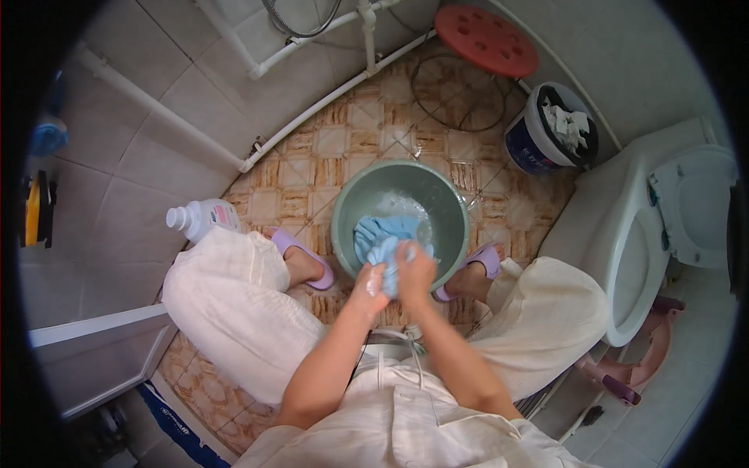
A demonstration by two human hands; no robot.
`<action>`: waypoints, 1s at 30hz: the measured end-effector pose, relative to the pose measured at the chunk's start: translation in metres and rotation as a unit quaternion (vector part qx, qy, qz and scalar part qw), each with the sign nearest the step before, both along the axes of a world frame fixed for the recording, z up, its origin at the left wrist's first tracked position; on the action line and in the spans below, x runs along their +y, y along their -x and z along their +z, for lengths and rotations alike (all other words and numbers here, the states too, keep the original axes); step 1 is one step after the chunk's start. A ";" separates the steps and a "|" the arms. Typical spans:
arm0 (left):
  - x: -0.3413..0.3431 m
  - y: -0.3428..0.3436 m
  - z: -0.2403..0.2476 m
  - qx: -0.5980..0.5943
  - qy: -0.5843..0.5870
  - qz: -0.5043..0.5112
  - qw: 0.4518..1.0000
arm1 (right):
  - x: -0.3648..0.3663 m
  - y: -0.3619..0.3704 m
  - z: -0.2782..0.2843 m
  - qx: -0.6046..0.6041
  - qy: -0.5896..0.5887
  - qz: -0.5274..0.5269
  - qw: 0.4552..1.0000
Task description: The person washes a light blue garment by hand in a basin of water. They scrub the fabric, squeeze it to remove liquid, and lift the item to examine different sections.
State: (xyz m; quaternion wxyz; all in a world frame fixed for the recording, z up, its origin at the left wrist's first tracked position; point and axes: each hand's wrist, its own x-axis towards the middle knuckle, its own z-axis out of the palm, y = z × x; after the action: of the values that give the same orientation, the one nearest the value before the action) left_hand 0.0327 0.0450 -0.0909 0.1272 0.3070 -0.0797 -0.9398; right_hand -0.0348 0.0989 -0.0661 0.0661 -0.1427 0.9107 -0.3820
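Observation:
A wet light-blue cloth (384,231) is bunched up over the near part of a grey-green plastic basin (341,226) on the floor between my feet. My left hand (368,290) is closed round the near end of the cloth, with white suds on its fingers. Just right of it, my right hand (414,269) grips the same cloth; it is slightly blurred by motion. Both hands are close together above the basin's near rim. A little soapy water with foam (413,204) shows on the basin's bottom. Part of the cloth is hidden under my hands.
A white detergent bottle (204,217) stands beside my left knee. To the right is a toilet (624,273), with a pink plastic piece (647,355) near its base. A waste bucket (533,145) holds crumpled paper; a red round stool (488,40) is behind it. White pipes (312,111) run along the wall.

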 end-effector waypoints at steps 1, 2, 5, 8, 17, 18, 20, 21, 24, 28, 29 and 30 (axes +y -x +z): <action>-0.011 -0.003 -0.002 -0.142 -0.035 -0.061 0.987 | 0.000 0.003 0.000 0.001 0.001 0.003 1.000; -0.010 -0.003 -0.003 -0.141 -0.034 -0.058 0.988 | 0.001 0.011 -0.002 -0.016 -0.014 -0.001 1.000; 0.007 0.008 0.007 -0.049 0.078 -0.013 0.996 | 0.009 0.041 -0.008 -0.069 -0.060 -0.022 0.996; 0.007 0.010 0.031 -0.053 0.084 -0.014 0.995 | 0.006 0.043 0.004 -0.081 -0.050 -0.041 0.995; -0.032 0.010 0.047 -0.136 0.228 0.017 0.964 | 0.022 0.046 0.000 -0.290 0.243 0.047 0.924; -0.037 0.008 0.038 -0.148 0.220 0.051 0.963 | 0.024 0.055 0.000 -0.245 0.251 0.022 0.936; -0.037 0.006 0.028 -0.131 0.157 0.110 0.973 | 0.022 0.060 0.027 -0.310 0.338 -0.049 0.887; -0.033 0.007 0.022 -0.155 0.113 0.119 0.974 | 0.020 0.052 0.024 -0.231 0.316 -0.017 0.920; -0.017 -0.007 -0.025 -0.104 -0.026 0.020 0.994 | 0.000 -0.023 0.056 -0.157 0.213 0.160 0.951; 0.008 0.012 0.005 -0.097 -0.109 -0.099 0.984 | -0.001 0.004 0.004 -0.017 0.067 0.072 0.995; 0.007 0.014 0.006 -0.027 -0.119 -0.092 0.988 | -0.005 0.024 0.004 0.010 0.014 0.017 1.000; 0.007 0.016 0.008 -0.030 -0.119 -0.091 0.988 | -0.004 0.020 0.006 0.007 0.014 0.017 1.000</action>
State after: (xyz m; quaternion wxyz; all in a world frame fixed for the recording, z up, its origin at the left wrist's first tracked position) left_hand 0.0167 0.0521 -0.0830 0.0008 0.3393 0.0013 -0.9407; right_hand -0.0553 0.0951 -0.0605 0.0641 -0.1621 0.9033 -0.3921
